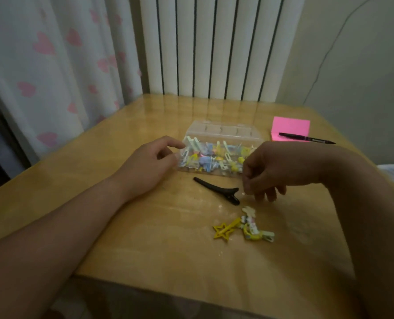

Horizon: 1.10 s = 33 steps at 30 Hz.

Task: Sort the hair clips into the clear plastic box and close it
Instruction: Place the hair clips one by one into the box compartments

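Hovering right hand point(267, 173) beside black clip point(216, 191)

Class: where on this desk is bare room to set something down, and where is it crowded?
Bare: the strip between the clear box and the radiator; the near middle between the forearms, in front of the loose clips. Crowded: between box and loose clips, around the black clip and right hand.

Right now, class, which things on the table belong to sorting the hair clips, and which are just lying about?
Job: clear plastic box, black clip, yellow star clip, small clip pile.
Lying about: pink sticky notes, black pen.
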Available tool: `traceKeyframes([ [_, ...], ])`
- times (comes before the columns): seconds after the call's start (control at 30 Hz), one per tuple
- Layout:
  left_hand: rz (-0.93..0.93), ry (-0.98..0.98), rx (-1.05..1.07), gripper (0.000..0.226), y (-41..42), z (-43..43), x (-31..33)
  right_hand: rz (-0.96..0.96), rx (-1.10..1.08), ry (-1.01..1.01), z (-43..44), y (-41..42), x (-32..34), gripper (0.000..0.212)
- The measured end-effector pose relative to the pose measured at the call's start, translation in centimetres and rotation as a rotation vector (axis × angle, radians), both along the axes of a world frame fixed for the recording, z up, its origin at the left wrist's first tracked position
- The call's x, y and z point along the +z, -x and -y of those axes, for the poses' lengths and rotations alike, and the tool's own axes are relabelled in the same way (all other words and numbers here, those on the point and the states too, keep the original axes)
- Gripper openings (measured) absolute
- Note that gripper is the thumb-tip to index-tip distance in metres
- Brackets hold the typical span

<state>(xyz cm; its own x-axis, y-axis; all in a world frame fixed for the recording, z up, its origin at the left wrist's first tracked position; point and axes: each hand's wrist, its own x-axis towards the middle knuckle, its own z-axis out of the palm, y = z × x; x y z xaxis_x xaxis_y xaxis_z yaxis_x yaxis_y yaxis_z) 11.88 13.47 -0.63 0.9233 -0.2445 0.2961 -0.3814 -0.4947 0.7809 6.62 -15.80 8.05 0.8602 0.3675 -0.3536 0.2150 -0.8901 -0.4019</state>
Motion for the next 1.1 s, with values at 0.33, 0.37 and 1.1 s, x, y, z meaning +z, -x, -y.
traceKeyframes([
  [0.33,0.01,-0.017,-0.001,0.023,-0.1,-0.1,-0.2,-0.173,-0.001,0.14,-1.7,0.5,-0.6,0.02],
  [0.37,0.01,-0.014,-0.001,0.023,-0.1,-0.2,-0.3,-0.172,-0.001,0.138,-1.7,0.6,-0.6,0.02],
  [1.1,0.009,-0.018,0.003,0.022,0.1,0.1,0.0,0.525,-0.261,-0.123,-3.4,-4.8,-4.2,0.01],
])
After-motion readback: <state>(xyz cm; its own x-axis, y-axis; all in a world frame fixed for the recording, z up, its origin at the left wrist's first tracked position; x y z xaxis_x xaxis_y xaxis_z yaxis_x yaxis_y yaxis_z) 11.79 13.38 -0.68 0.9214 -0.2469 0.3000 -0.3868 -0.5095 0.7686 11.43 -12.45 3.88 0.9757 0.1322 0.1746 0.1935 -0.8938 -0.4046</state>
